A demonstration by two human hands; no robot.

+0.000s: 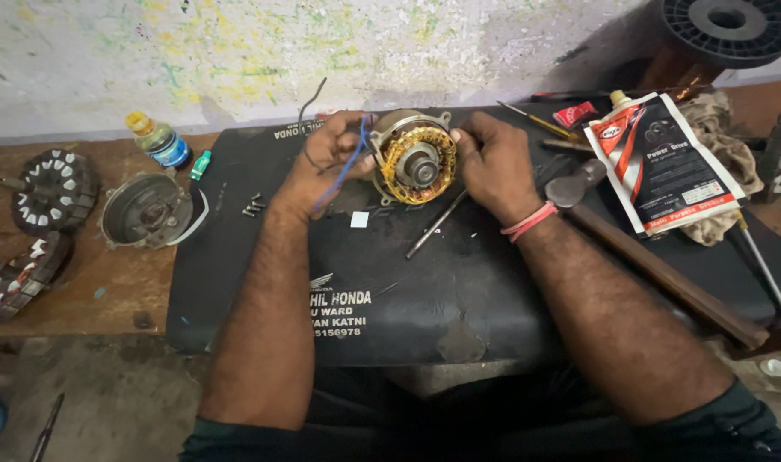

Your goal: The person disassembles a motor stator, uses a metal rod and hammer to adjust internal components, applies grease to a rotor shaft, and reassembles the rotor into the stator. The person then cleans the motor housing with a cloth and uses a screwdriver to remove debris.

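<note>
A black mat covers the middle of the wooden surface. On the mat's far edge stands a motor stator with copper windings, tilted up toward the camera. The right hand is clamped on the stator's right rim; the left hand is closed on blue and black wires at the stator's left. Right of the stator lie a hammer and a white pouch; left of it, a round metal cover; just below it, a thin rod
</note>
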